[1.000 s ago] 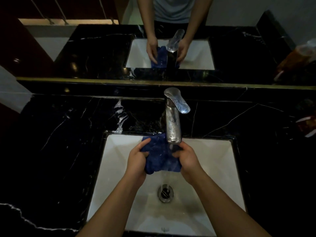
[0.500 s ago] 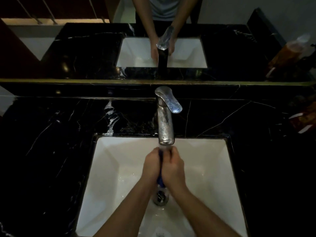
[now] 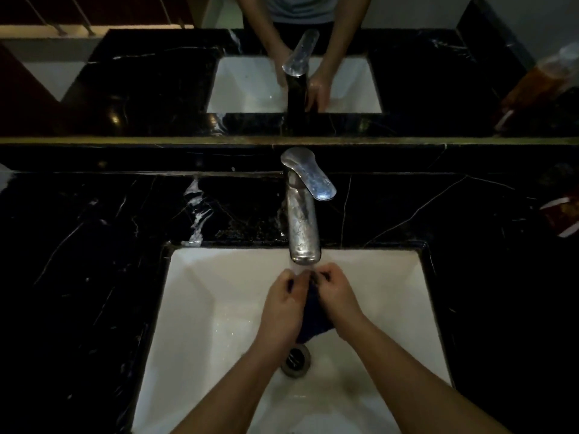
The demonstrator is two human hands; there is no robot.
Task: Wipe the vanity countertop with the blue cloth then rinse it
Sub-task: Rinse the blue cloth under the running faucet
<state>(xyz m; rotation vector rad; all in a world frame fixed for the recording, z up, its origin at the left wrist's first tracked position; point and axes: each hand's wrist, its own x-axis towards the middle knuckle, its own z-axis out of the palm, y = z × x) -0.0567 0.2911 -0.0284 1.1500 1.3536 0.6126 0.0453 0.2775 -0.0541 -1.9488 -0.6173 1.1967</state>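
Note:
The blue cloth (image 3: pixel 314 321) is bunched between my two hands over the white sink (image 3: pixel 216 296), just below the spout of the chrome faucet (image 3: pixel 303 220). Water runs from the spout onto my fingers and the cloth. My left hand (image 3: pixel 282 308) grips the cloth from the left and my right hand (image 3: pixel 338 297) grips it from the right, knuckles nearly touching. Most of the cloth is hidden between my palms; a dark fold hangs out below them, above the drain (image 3: pixel 296 360). The black marble countertop (image 3: pixel 94 245) surrounds the basin.
A mirror (image 3: pixel 156 83) behind the counter reflects the sink, the faucet and a person's arms. A red and white packet (image 3: pixel 560 216) lies at the counter's far right edge. A wet streak (image 3: pixel 195 211) marks the marble left of the faucet.
A second ago the cloth was spread open between my hands under the spout. My hands then pressed together on it, and now they sit slightly apart with the cloth bunched between them.

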